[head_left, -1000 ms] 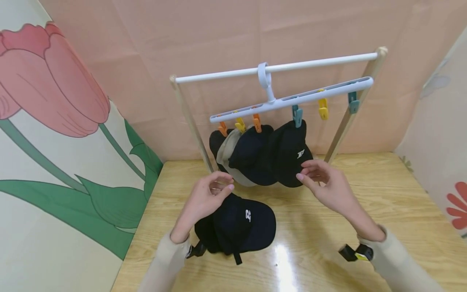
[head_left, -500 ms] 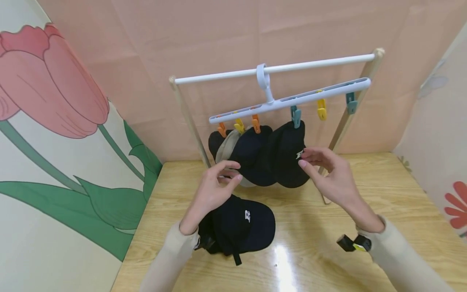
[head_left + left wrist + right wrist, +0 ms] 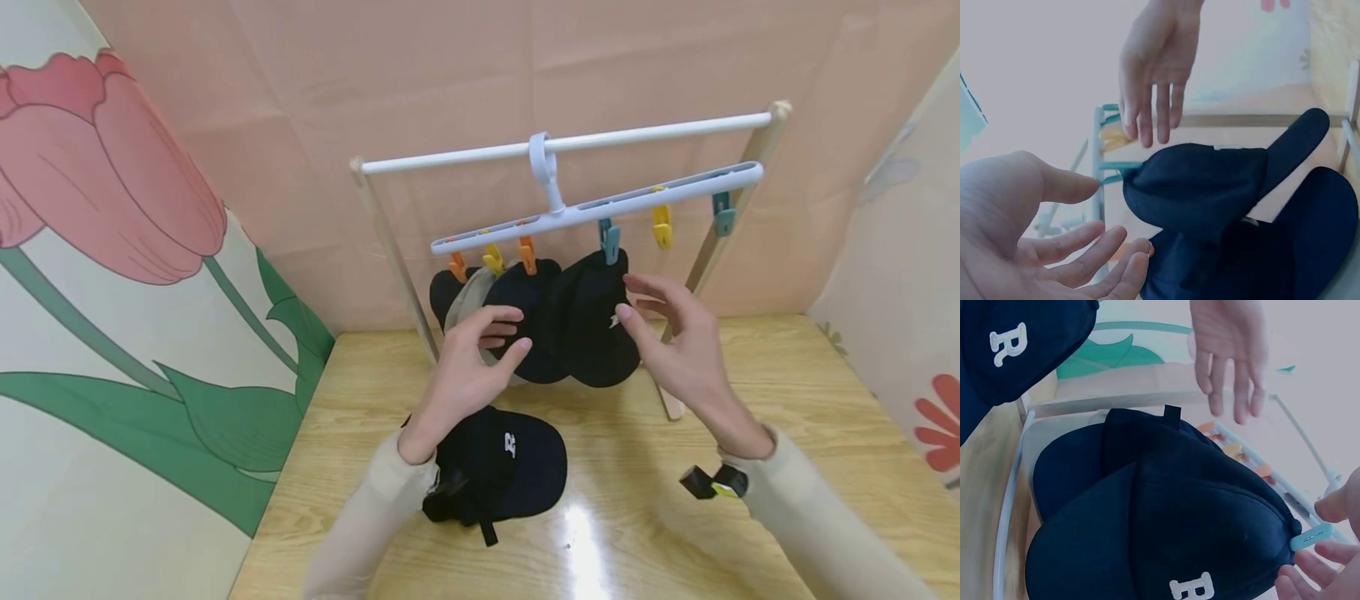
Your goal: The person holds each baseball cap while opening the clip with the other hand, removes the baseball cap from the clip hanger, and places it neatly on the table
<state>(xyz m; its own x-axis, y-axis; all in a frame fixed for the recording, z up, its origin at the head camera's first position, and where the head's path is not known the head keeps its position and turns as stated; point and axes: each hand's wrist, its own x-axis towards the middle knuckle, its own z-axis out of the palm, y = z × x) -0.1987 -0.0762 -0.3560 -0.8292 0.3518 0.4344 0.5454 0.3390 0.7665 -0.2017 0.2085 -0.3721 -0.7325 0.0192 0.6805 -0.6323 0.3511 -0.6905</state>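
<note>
Beige-sleeved, holding nothing in relaxed left grip point(image 3: 471, 367), just raised past loose cap point(image 3: 528, 467) on counter point(image 3: 630, 458) toward hanging caps point(image 3: 588, 333), and nothing in slack right grip point(image 3: 681, 337), lifted near teal clip point(image 3: 611, 244), apparently shifting work up to those.

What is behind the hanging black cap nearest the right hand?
Behind the black cap, another dark cap and a beige cap peek out; their covered parts cannot be seen.
</note>
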